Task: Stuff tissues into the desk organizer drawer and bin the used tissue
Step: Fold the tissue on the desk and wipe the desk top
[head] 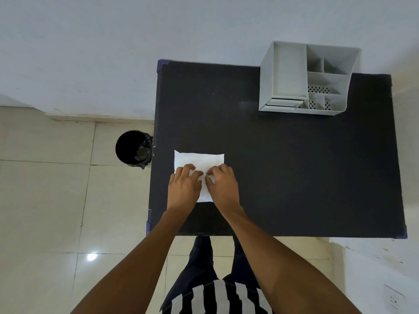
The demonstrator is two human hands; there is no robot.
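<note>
A white tissue [199, 158] lies flat on the black table [294, 166] near its front left. My left hand [184, 186] and my right hand [223, 185] both rest on its near half, fingertips pinching and creasing the paper between them. The grey desk organizer [308, 80] stands at the table's far right corner, with two shallow drawers [283, 104] low on its front, both looking shut. A black round bin [133, 148] sits on the floor just left of the table, with some scraps inside.
A pale wall runs behind the table. Beige tiled floor lies left of and below the table. My legs and striped shirt show under the table's front edge. The table's blue-edged left side nearly touches the bin.
</note>
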